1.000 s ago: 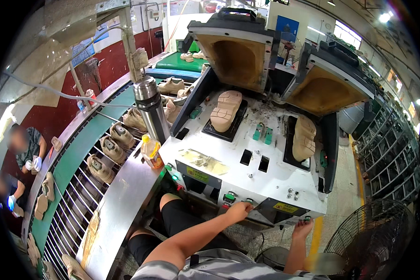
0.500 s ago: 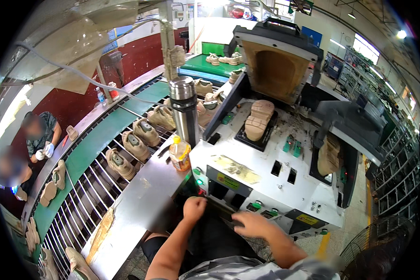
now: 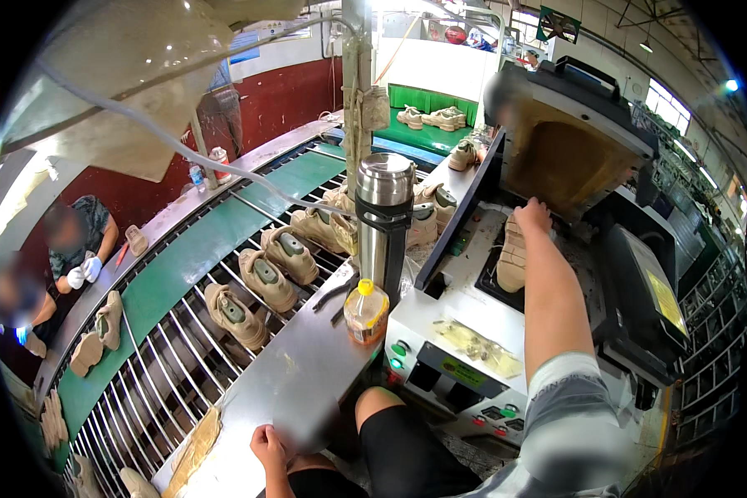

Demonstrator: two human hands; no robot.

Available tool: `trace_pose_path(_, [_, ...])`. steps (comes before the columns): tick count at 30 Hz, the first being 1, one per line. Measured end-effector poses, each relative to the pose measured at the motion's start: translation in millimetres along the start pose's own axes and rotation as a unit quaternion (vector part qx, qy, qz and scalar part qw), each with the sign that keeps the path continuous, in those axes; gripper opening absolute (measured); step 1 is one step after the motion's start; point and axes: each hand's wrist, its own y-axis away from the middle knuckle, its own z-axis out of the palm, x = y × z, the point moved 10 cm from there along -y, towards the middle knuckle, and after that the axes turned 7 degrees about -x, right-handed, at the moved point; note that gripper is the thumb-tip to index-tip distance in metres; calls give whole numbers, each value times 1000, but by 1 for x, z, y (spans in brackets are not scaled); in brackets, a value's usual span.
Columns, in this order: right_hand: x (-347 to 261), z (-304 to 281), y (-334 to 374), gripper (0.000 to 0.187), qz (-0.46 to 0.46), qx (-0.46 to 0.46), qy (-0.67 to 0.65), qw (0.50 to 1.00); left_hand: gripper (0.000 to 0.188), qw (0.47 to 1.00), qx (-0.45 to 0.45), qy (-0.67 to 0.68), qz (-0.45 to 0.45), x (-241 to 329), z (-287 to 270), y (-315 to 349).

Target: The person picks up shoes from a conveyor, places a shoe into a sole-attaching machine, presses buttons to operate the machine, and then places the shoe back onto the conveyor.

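Observation:
A beige shoe [image 3: 511,257] lies sole up on a black pad in the machine's left station, beneath a raised cover [image 3: 568,137]. My right arm stretches over the machine, and my right hand [image 3: 533,216] is closed on the shoe's far end; some of the fingers are hidden behind it. Beside the near edge of the metal table [image 3: 286,365], my left hand [image 3: 269,448] is curled closed near my knee, and nothing shows in it. The machine's right cover [image 3: 651,274], black with a yellow label, is down, so what lies under it is hidden.
A steel thermos [image 3: 383,216], a yellow-capped bottle [image 3: 365,312] and pliers [image 3: 336,299] stand or lie on the metal table. Several beige shoes rest on the roller conveyor [image 3: 166,357]. Across it, two people sit by the green belt [image 3: 153,286]. Buttons line the machine's front.
My right hand has reached forward onto the shoe. My left hand has moved from the machine's front down to the left. The right cover has come down. My view has turned left.

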Motion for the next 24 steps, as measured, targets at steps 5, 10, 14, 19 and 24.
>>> trace_pose_path(5, [8, 35, -49, 53, 35, -54, 35, 997, 15, 995, 47, -91, 14, 8, 9, 1])
trace_pose_path(10, [25, 64, -86, 49, 75, -147, 63, 984, 16, 994, 41, -102, 10, -17, 8, -9])
trace_pose_path(14, [20, 96, -109, 57, 55, -198, 66, 977, 20, 719, -7, -640, 270, -117, -38, 8])
trace_pose_path(19, [33, 102, -109, 62, 85, -170, 49, 981, 26, 960, -34, -269, -68, -126, -39, -13])
trace_pose_path(24, [16, 33, -90, 57, 58, -119, 25, 991, 27, 878, -32, -459, 133, -203, -74, -11])
